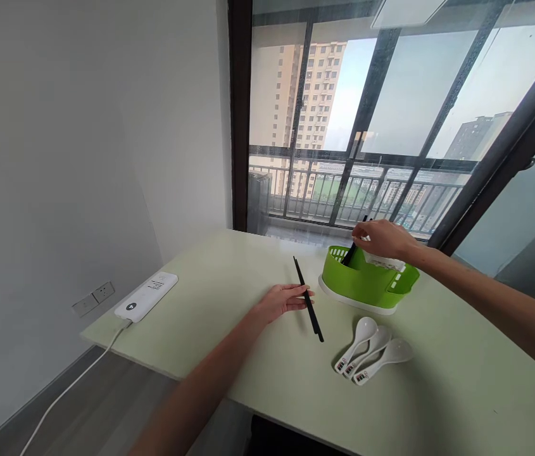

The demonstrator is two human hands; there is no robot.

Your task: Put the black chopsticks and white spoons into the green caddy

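My left hand (pixel 282 299) rests on the pale green table (pixel 461 392) and grips a pair of black chopsticks (pixel 308 299) near their middle. My right hand (pixel 383 239) hovers over the green cutlery holder (pixel 366 279) and pinches another black chopstick (pixel 351 251) that slants down into the holder. Three white ceramic spoons (pixel 372 350) lie side by side in front of the holder, between my two arms.
A white power strip (pixel 146 296) with a cable lies at the table's left edge, near a wall socket (pixel 94 297). A large window with a dark frame and balcony railing stands behind the table. The white wall is on the left.
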